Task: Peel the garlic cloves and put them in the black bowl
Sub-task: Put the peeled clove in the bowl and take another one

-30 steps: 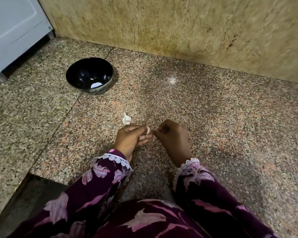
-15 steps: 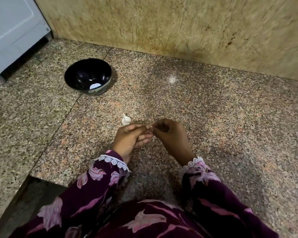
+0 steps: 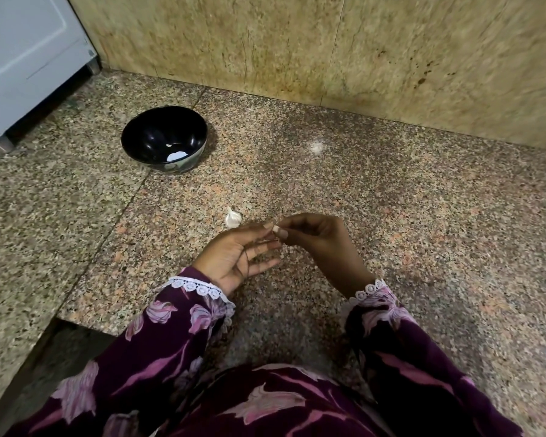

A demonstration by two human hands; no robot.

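Head view, peeling step in progress: both hands meet low over the granite floor [image 3: 391, 190], working one small garlic clove [image 3: 276, 229] between the fingertips. Right hand [image 3: 322, 244] pinches the clove with thumb and forefinger, other fingers curled in, wrist raised, back of hand toward camera. Left hand [image 3: 238, 257] is palm-up, fingers mostly straight and spread loosely, fingertips reaching in to touch at the clove; whether it actually grips the clove or a bit of skin is too small to tell. Clove looks pale, probably partly or fully skinned, can't confirm. Second garlic piece [image 3: 233, 218], still in its white skin, lies on the floor just beyond the left fingertips, apart from them. Black bowl [image 3: 164, 138] sits well off to the far left, near the white appliance [image 3: 29, 58], with a couple of pale bits already inside at the bottom, likely peeled cloves or skin. Judgement: task early to mid, at least one piece still unpeeled. Next move calls for stripping the last skin, then a long reach forward-left to drop the clove in the bowl, then picking up the floor piece. Purple floral sleeves [image 3: 171, 335] with lace cuffs cover both forearms.
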